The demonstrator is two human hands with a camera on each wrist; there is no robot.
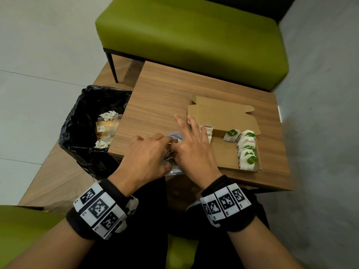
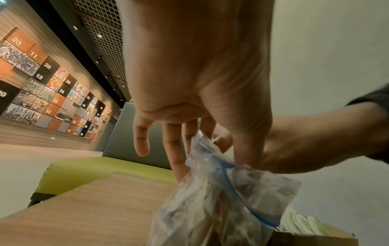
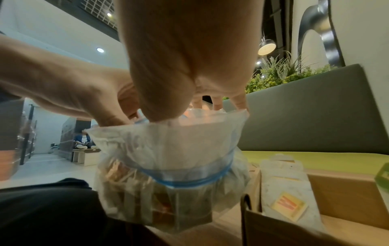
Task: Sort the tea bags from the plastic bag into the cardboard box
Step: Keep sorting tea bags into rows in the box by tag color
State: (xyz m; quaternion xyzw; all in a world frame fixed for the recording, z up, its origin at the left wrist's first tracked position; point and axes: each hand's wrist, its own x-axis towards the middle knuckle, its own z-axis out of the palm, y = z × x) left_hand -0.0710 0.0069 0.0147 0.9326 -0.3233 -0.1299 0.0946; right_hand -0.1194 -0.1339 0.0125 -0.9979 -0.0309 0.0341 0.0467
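At the table's (image 1: 155, 90) 6 o'clock edge, the left hand (image 1: 144, 158) pinches the rim of the plastic bag (image 3: 168, 166), seemingly to keep its blue-zippered mouth upright and wide. The right hand (image 1: 191, 150) dips thumb and forefinger into that mouth, other fingers splayed toward 12 o'clock; whether it has a tea bag yet is hidden. The cardboard box (image 1: 223, 152) lies open just beside, at 3 o'clock, with 2 rows of tea bags (image 1: 246, 150) lining its walls, so each transfer stays short.
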